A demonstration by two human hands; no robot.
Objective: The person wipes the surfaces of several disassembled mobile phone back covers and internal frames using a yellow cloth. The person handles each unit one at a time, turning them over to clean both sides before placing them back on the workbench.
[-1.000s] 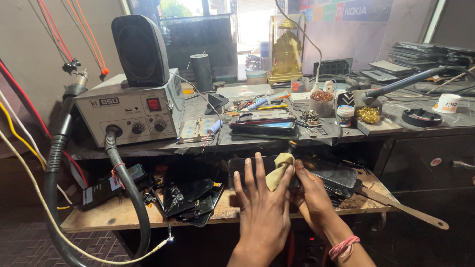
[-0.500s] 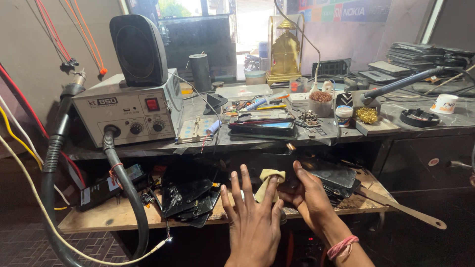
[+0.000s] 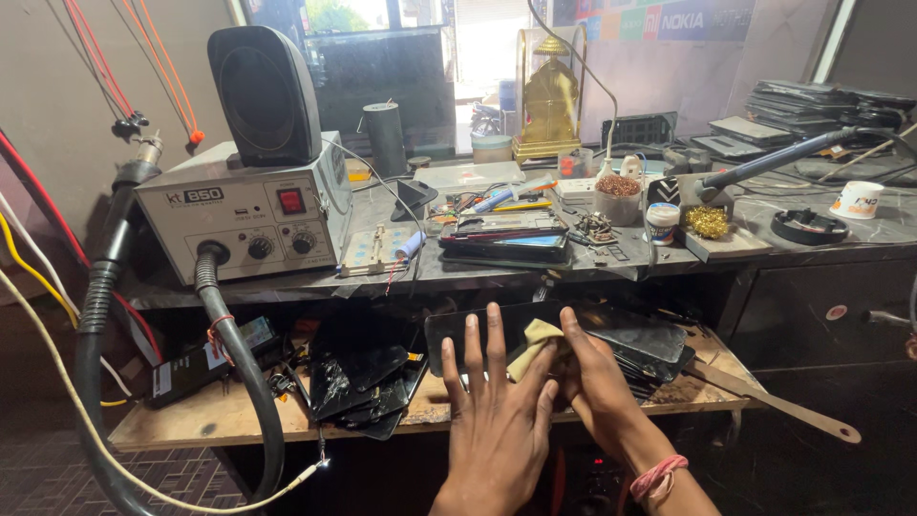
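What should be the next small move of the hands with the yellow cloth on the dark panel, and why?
Probably a short wipe of the yellow cloth across the dark panel. The right hand pinches the cloth on the panel's surface, and the left hand lies flat with fingers spread, seemingly steadying it on the wooden shelf.

A soft, matt yellow cloth [image 3: 535, 342] is pinched between the left hand [image 3: 492, 420] and the right hand [image 3: 597, 377], over a flat phone screen panel [image 3: 457, 333] of glossy black glass. The lower shelf [image 3: 201, 419] is seen to be bare, rough wood, scuffed and stained along its front edge. More glossy, dusty black glass panels [image 3: 358, 377] are heaped on it. The upper worktop [image 3: 764, 250] appears as smooth grey stone, dulled by dust towards its right edge. At its left end a rework station [image 3: 244, 215] is cased in matt, painted grey metal, with a ribbed black rubbery hose [image 3: 234, 354]. A band [image 3: 659, 475] of pink thread is worn on the right wrist.
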